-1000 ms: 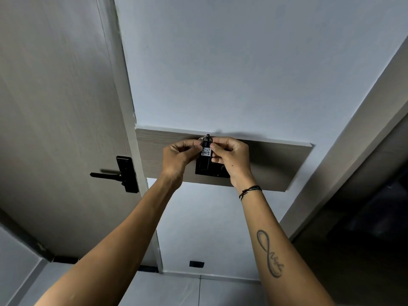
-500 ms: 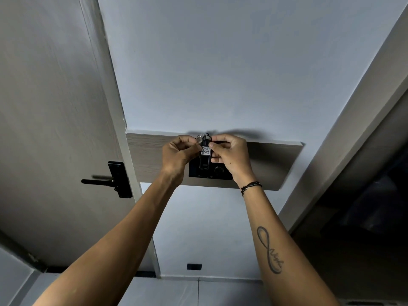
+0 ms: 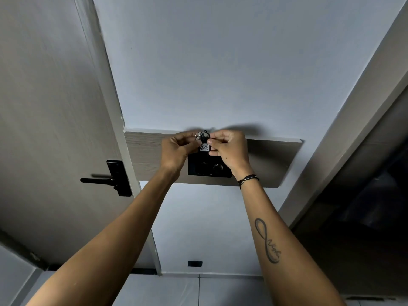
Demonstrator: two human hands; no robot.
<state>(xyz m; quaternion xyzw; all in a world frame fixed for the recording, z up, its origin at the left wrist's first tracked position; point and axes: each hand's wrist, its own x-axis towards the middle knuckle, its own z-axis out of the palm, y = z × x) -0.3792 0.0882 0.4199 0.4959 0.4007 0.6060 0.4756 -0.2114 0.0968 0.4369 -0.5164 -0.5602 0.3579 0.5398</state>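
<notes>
A black key tag [image 3: 204,145] with a white numbered label and a metal ring at its top is held in front of a black wall panel [image 3: 207,166]. The panel is mounted on a wood-grain board [image 3: 269,162] fixed to the white wall. My left hand [image 3: 176,151] pinches the metal ring side of the tag with curled fingers. My right hand [image 3: 229,150] pinches the tag's right edge. Both hands cover the upper part of the panel. Whether the tag sits in a slot of the panel is hidden.
A wood-grain door with a black lever handle [image 3: 111,178] stands to the left, its frame [image 3: 110,107] beside the board. A dark doorway opening [image 3: 364,217] lies to the right. A small black socket [image 3: 195,263] sits low on the wall above the tiled floor.
Both hands stay on the key tag at the panel, and more of the panel below them now shows. The view has shifted slightly.
</notes>
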